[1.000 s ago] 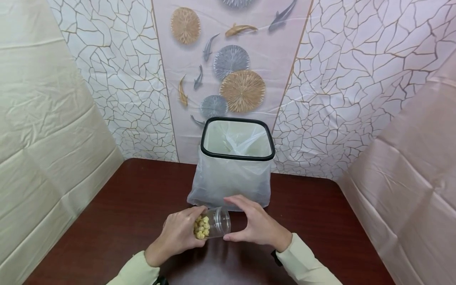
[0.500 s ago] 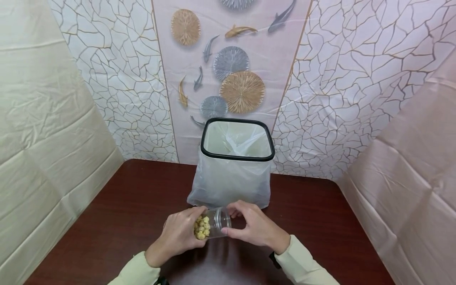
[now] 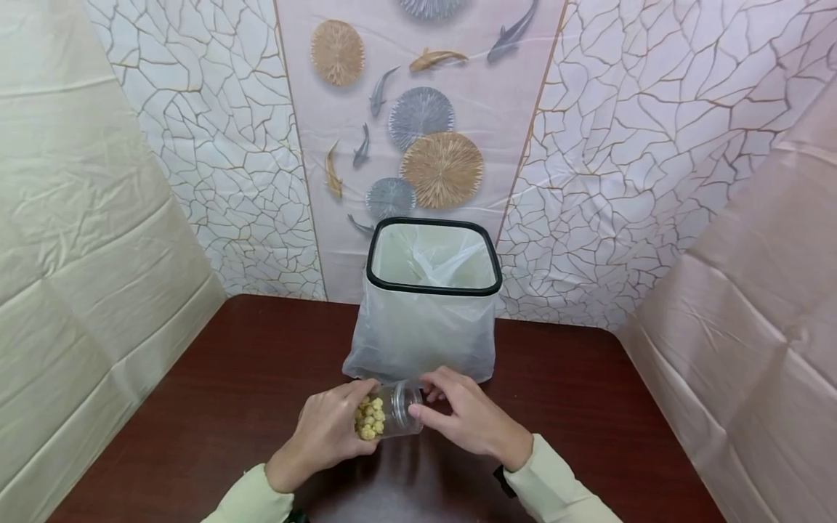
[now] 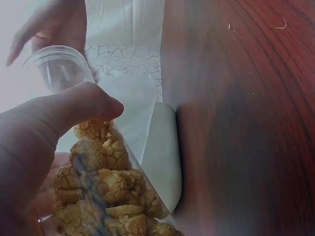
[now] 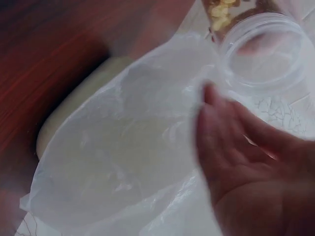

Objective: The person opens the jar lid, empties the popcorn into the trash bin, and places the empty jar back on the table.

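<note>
In the head view my left hand [image 3: 323,428] grips a clear plastic jar [image 3: 395,410], tipped on its side with its top end facing right. Pieces of yellow popcorn [image 3: 370,420] lie in the jar's left part; the left wrist view shows them close up as caramel-coloured popcorn [image 4: 108,191]. My right hand [image 3: 477,421] is at the jar's top end, its thumb overlapping the rim in the head view. In the right wrist view the blurred fingers of my right hand [image 5: 246,157] are loosely bent beside the clear jar top [image 5: 263,54], apparently apart from it.
Just behind the hands stands a white bin with a black rim [image 3: 434,290], lined with a translucent bag [image 3: 425,334]. Beneath is a dark red-brown wooden table [image 3: 275,349]. A patterned cloth [image 3: 588,181] hangs behind, and pale cloths [image 3: 98,276] hang at both sides.
My right hand has come in from wide apart around the jar's top end, drawing its fingers and thumb closer together. My left hand and the jar have stayed almost in place.
</note>
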Demonstrator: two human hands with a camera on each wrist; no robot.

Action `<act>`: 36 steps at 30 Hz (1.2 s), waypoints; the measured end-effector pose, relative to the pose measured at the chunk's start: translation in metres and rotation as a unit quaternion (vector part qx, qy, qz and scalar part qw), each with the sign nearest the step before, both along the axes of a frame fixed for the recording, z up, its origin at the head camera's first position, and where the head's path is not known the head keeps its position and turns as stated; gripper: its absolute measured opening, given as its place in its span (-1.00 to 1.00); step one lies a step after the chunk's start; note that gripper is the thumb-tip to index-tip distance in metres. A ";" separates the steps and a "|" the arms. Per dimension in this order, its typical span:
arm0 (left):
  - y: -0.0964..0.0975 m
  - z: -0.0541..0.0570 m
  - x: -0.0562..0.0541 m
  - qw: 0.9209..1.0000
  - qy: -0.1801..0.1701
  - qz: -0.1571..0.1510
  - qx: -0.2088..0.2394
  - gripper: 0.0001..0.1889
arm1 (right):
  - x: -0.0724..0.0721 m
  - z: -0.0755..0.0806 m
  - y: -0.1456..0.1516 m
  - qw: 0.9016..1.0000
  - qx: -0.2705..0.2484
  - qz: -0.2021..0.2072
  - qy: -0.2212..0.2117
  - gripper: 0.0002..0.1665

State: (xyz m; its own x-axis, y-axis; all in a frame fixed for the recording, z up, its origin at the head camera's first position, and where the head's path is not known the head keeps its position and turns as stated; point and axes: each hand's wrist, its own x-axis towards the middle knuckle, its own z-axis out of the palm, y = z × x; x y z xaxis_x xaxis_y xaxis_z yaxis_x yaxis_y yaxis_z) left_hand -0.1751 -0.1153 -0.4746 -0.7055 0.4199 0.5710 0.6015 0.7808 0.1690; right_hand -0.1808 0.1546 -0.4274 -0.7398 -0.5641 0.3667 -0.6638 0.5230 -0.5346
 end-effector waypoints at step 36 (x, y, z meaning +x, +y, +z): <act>-0.008 0.003 0.002 1.000 0.000 0.007 0.018 -0.12 | 0.000 0.005 -0.003 0.998 0.007 0.017 0.067 -0.24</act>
State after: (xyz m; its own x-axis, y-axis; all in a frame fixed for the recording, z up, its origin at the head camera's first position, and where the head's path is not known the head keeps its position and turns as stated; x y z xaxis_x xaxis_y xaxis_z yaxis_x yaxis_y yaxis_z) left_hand -0.1736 -0.1234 -0.4714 -0.7116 0.3888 0.5853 0.5898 0.7832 0.1968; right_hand -0.1813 0.1520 -0.4226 -0.6651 -0.5942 0.4523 -0.7462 0.5056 -0.4331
